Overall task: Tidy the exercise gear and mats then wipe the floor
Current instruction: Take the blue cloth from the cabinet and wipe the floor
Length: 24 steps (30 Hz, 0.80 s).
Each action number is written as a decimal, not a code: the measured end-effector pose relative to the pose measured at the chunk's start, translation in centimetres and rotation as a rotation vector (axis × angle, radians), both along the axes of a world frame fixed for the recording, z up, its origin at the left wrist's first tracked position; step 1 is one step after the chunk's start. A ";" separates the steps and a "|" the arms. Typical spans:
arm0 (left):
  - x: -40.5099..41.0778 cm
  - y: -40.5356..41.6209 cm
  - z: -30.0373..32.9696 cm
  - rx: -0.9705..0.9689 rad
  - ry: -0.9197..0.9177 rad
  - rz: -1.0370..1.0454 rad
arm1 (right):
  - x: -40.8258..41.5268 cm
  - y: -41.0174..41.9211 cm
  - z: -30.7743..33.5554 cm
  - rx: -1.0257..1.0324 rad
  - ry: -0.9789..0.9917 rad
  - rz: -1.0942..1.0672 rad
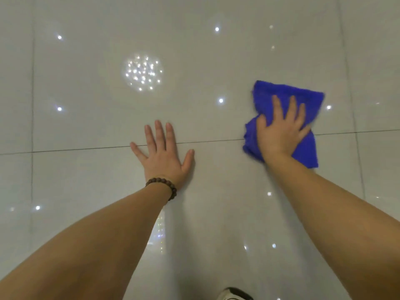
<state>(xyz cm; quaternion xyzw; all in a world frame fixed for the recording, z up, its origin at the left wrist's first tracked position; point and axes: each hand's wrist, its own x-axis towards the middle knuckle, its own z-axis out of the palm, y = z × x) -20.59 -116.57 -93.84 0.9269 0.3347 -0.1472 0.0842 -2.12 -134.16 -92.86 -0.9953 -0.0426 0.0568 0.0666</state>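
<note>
At three o'clock on glossy tile floor (216,61): blue cloth (303,100) pressed flat under right hand (281,131), fingers spread. At nine o'clock, left hand (162,154) flat, fingers wide, holding nothing, beaded bracelet (165,185) on wrist.

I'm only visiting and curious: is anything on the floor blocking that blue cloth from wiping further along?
Nothing visible does. The right hand presses flat on the blue cloth, and the glossy tile floor ahead and to its right shows only light reflections. The left hand rests flat on the tiles to the cloth's left, apart from it.
</note>
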 end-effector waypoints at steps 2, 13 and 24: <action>-0.2 0.1 -0.2 0.004 -0.017 0.009 | -4.4 5.5 -0.4 -0.017 0.023 0.435; -12.1 -0.9 0.6 -0.027 -0.073 0.250 | -2.4 -14.6 1.1 -0.054 0.112 -0.190; -13.8 -0.8 -0.3 -0.091 0.029 0.320 | -17.7 10.2 0.8 -0.072 0.132 0.708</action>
